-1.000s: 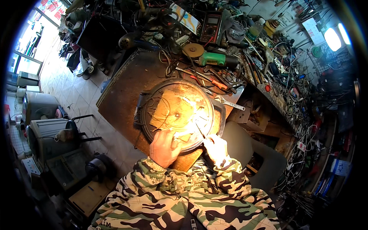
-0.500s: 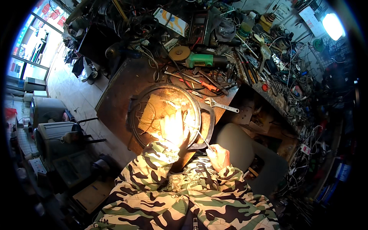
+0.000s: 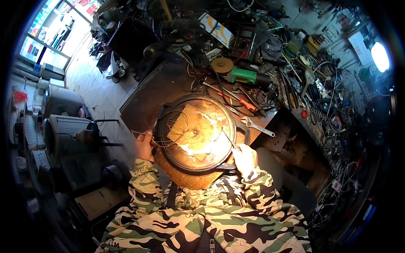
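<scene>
A round dark-rimmed pan-like body (image 3: 219,162) with side handles lies under bright light. A flat yellowish piece (image 3: 182,120) and a pale glaring patch show inside it. At its left edge my left hand (image 3: 144,146) is closed, pinching a loosely coiled thin wire (image 3: 162,141); the loops reach over the rim and the yellowish piece. My right hand (image 3: 245,158), at the lower right rim, is closed round a slim metal rod-like tool (image 3: 228,138) whose tip points into the round body. The exact kind of that tool cannot be made out.
An adjustable wrench (image 3: 258,126) lies right of the round body. Behind it are a red-handled screwdriver (image 3: 248,104) and a green angle grinder (image 3: 244,76). Cables and tools crowd the bench's far and right sides. A dark chair (image 3: 270,162) stands at the right.
My left hand has moved from the middle of the round body to its left side and now holds the coiled wire. The right hand stays near the lower right rim. The view has shifted.
</scene>
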A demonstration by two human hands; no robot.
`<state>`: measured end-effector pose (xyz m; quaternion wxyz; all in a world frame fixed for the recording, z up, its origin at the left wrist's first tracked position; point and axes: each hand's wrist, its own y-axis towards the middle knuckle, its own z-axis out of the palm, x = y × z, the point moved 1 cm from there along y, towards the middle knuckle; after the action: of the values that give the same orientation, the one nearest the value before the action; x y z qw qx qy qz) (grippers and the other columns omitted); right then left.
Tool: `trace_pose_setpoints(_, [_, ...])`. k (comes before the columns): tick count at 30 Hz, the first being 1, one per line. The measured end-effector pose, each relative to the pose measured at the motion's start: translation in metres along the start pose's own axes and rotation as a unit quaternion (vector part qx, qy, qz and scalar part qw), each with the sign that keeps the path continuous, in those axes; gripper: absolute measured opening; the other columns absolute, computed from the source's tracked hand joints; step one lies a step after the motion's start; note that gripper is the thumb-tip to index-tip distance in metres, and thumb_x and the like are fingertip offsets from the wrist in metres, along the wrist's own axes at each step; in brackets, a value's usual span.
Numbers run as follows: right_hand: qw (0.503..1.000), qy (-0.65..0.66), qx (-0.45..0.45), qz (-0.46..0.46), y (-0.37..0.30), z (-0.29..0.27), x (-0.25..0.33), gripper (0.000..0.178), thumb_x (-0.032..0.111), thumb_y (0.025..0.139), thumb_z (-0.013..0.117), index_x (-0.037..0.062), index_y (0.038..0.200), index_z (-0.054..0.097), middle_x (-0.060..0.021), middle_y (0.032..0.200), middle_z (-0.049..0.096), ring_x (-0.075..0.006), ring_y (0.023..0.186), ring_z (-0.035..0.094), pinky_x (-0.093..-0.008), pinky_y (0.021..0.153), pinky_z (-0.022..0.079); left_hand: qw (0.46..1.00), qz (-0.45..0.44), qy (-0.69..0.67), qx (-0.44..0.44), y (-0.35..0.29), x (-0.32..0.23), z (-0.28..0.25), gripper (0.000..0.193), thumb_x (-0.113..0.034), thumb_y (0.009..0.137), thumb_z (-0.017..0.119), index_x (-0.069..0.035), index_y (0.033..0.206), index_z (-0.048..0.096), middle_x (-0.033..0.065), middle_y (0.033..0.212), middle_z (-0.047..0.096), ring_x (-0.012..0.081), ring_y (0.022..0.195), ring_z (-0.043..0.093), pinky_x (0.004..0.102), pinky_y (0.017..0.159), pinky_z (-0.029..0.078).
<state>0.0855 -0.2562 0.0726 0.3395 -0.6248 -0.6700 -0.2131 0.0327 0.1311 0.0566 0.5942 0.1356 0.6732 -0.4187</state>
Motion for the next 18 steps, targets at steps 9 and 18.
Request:
trace_pose_setpoints(9, [0.997,0.025,0.034,-0.061,0.016,0.006,0.022,0.031,0.020,0.084,0.070,-0.0030,0.104,0.069,-0.0226,0.090,0.070,-0.0372,0.080,0.069,-0.0384,0.071,0.054,0.966,0.060,0.185,-0.171,-0.042,0.028,-0.039,0.045,-0.024,0.091,0.069,0.002,0.125,0.055,0.0134,0.116,0.057,0.0224,0.098,0.057,0.0440,0.082,0.050])
trace_pose_setpoints(18, [0.994,0.021,0.042,-0.099,0.016,0.007,0.030,0.029,0.020,0.084,0.071,0.0046,0.109,0.070,-0.0196,0.093,0.069,-0.0360,0.086,0.068,-0.0405,0.077,0.054,0.774,0.404,0.485,0.040,-0.112,-0.035,0.091,0.039,-0.016,0.074,0.075,0.000,0.107,0.061,0.0193,0.117,0.057,0.0353,0.107,0.052,0.0456,0.093,0.043])
